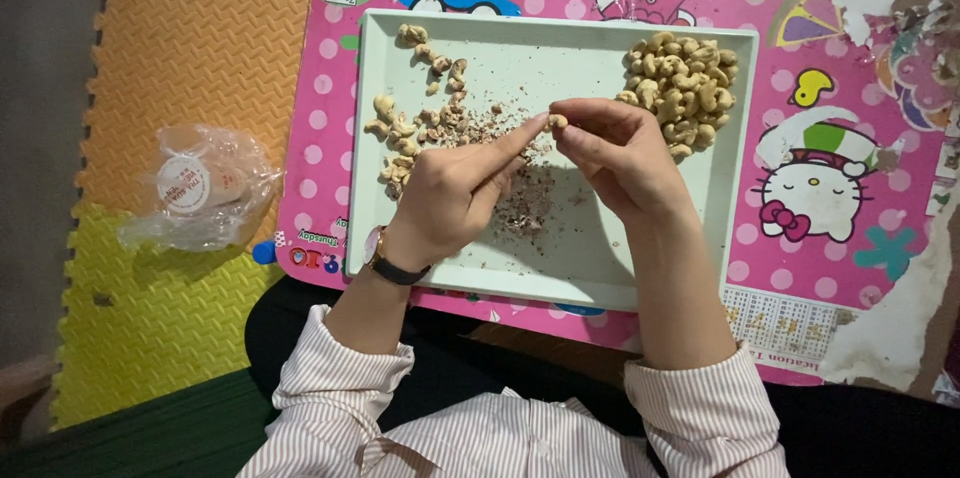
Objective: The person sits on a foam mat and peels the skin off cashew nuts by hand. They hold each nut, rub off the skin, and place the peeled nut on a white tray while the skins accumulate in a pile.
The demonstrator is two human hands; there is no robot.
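**Two hands pinching one cashew over a pale tray**

Your right hand [620,153] pinches a single cashew [557,122] between thumb and fingertips, closed on it above the tray's [600,268] centre. Your left hand [455,188] reaches in from seven o'clock, its fingers closed together with the tip touching the nut. The cashew is too small to tell which way its long axis points. A heap of pale cashews [682,88] sits at two o'clock; scattered nuts [415,123] and brown skin flakes [525,203] lie at ten o'clock.
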